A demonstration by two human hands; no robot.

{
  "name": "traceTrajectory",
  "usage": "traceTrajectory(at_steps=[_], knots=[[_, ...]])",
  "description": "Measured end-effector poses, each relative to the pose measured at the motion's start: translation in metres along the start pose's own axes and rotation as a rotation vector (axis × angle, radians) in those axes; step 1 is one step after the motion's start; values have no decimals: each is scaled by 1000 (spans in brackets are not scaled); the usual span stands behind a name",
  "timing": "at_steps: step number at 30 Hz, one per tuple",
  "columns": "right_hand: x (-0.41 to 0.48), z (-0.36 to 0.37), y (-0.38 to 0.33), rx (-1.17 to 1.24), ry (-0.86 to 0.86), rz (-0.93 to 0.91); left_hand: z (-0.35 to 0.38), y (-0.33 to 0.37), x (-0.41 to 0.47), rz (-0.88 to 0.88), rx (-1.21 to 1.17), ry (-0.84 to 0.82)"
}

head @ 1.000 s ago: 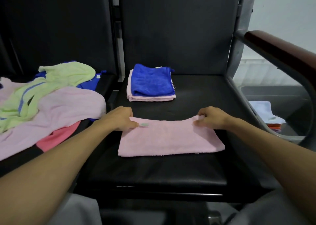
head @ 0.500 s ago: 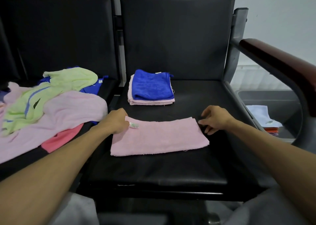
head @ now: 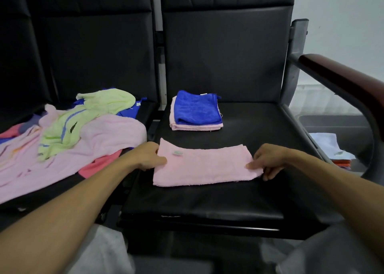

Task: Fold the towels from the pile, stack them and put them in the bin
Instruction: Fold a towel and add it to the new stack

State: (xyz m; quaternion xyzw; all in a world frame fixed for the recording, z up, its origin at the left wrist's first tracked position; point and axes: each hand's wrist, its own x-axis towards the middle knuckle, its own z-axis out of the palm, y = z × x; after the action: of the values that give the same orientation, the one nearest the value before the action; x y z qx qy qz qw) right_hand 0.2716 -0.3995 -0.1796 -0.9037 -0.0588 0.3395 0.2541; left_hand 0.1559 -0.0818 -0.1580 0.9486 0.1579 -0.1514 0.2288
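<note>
Forearms (head: 83,201) outstretched; left grip (head: 148,156) pinches pink towel (head: 204,166) left end, right grip (head: 268,159) pinches right end

Folded pink towel (head: 204,167) flat before blue-on-pink stack (head: 196,111).

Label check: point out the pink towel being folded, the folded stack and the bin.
pink towel (head: 205,166), head view, middle of its top face.
folded stack (head: 197,109), head view, middle of its top layer.
bin (head: 336,126), head view, far inner wall.

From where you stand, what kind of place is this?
Probably a waiting room or an office corner, not a laundry: joined black padded seats in a row, a wooden armrest at the end, and a plain white wall.
</note>
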Motion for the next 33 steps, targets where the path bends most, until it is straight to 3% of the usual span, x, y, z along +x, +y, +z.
traceTrajectory(at_steps=[6, 13, 19, 25, 33], knots=[[-2, -6, 13, 202, -118, -118, 8, 12, -8, 6, -624, -3], [-3, -8, 17, 301, -187, -138, 16, 80, -2, -86, -994, 14], [-7, -8, 18, 364, -221, -151, 56, 146, 14, -77, -942, -117], [-4, -12, 25, 404, -240, -179, 94, 183, 36, -130, -837, -95], [-9, -11, 25, 395, -218, -148, 89, 181, 23, 24, -707, -168]])
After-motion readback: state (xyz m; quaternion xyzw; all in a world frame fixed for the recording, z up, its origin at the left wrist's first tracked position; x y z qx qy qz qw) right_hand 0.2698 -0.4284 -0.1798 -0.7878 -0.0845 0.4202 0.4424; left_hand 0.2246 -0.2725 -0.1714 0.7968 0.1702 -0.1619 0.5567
